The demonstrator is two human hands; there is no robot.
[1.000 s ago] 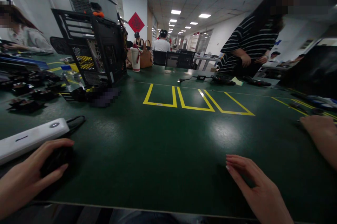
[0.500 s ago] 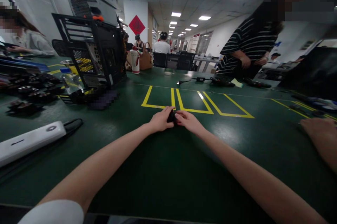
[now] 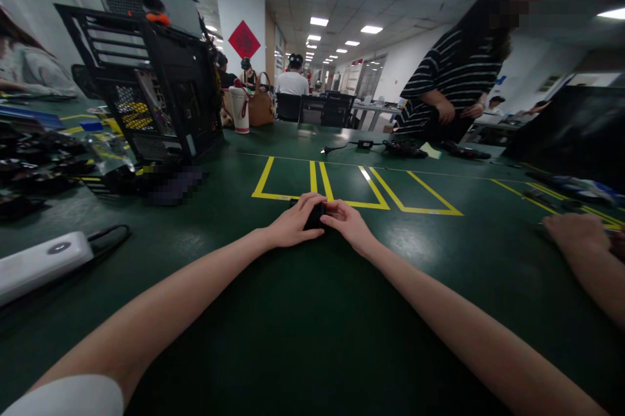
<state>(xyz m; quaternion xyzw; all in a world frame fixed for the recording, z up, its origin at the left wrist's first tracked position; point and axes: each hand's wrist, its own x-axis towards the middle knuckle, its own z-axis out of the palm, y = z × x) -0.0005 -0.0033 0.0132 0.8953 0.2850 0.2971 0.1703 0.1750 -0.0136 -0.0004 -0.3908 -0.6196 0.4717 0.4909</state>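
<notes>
Both my arms reach out over the dark green table (image 3: 293, 325). My left hand (image 3: 291, 228) and my right hand (image 3: 349, 226) meet just before the yellow tape boxes (image 3: 288, 178). Between them sits a small black object (image 3: 316, 215), with the fingers of both hands closed around it. Most of that object is hidden by my fingers, so I cannot name it.
An open black computer case (image 3: 156, 94) stands at the left, with small black parts (image 3: 29, 168) spread beside it. A white power strip (image 3: 39, 263) lies near the left edge. Another person's hand (image 3: 573, 234) rests at the right. A person in a striped shirt (image 3: 449, 87) stands behind cables (image 3: 371, 144).
One second ago my hands lay apart near the table's front edge, the left on a black object. They reached forward together. Since half a second ago they have barely shifted.
</notes>
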